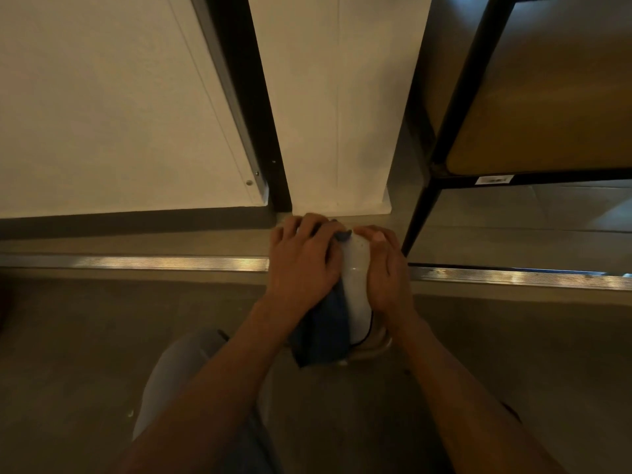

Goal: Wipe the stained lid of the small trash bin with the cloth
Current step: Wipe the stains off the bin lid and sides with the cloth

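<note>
The person is wiping, by my reading: the left hand (pixel 301 265) is pressing a dark blue cloth (pixel 323 330) onto the white lid (pixel 357 285) of the small trash bin, which is sitting on the floor (pixel 102 336) just below centre, at about six o'clock from the white wall panel (pixel 338 114). The left fingers are lying spread and slightly bent over the cloth's far end, pushing down rather than pinching it. The cloth is trailing off the lid toward seven o'clock, over the bin's near side. The right hand (pixel 386 271) is bracing the lid's three o'clock edge, fingers together and curved round the rim, thumb up near twelve o'clock.

The bare strip of lid between the hands is showing faint specks, possibly the stain, though the dim light is making that hard to judge. The next move is likely calling for dragging the cloth across toward three o'clock over that strip while the right hand is holding the bin from sliding or tipping.

The bin's body is almost wholly hidden under lid, cloth and hands; only a curved metal piece (pixel 372 350) at five o'clock is peeking out. A black shelf frame (pixel 455 107) is standing at two o'clock.
</note>
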The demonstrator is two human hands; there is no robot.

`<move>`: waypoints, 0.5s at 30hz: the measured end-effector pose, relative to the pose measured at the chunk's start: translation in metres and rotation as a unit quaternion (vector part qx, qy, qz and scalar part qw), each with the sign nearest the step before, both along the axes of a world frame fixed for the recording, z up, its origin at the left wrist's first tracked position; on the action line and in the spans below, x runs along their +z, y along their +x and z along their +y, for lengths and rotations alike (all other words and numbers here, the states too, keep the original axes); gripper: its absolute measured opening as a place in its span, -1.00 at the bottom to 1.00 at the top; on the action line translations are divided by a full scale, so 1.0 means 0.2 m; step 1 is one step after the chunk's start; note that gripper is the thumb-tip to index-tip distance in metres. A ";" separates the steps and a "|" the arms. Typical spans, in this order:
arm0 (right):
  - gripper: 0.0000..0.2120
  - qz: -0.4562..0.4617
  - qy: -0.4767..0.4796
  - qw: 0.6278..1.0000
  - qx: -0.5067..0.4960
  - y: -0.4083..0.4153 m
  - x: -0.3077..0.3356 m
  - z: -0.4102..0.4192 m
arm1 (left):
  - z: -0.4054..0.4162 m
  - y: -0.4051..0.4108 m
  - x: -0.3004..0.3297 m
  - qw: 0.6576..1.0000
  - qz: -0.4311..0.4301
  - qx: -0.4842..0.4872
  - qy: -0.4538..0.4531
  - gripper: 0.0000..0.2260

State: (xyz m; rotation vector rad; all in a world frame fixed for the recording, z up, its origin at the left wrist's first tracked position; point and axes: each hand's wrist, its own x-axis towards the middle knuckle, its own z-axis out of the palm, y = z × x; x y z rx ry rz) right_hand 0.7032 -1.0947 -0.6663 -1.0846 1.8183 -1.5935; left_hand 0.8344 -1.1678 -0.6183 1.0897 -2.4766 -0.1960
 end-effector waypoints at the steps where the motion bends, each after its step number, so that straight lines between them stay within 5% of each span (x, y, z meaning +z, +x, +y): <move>1: -0.53 -0.004 0.006 1.000 0.003 0.00 0.00 0.00 | -0.01 -0.06 0.02 1.000 -0.013 0.001 0.017 -0.65; 8: -0.69 0.019 -0.041 0.999 -0.006 0.00 0.00 -0.01 | 0.12 0.12 -0.10 0.995 0.011 -0.101 -0.015 -0.65; 15: -0.65 0.033 -0.037 0.999 0.003 -0.01 0.01 -0.01 | -0.01 -0.07 -0.01 0.996 -0.028 -0.023 0.084 -0.51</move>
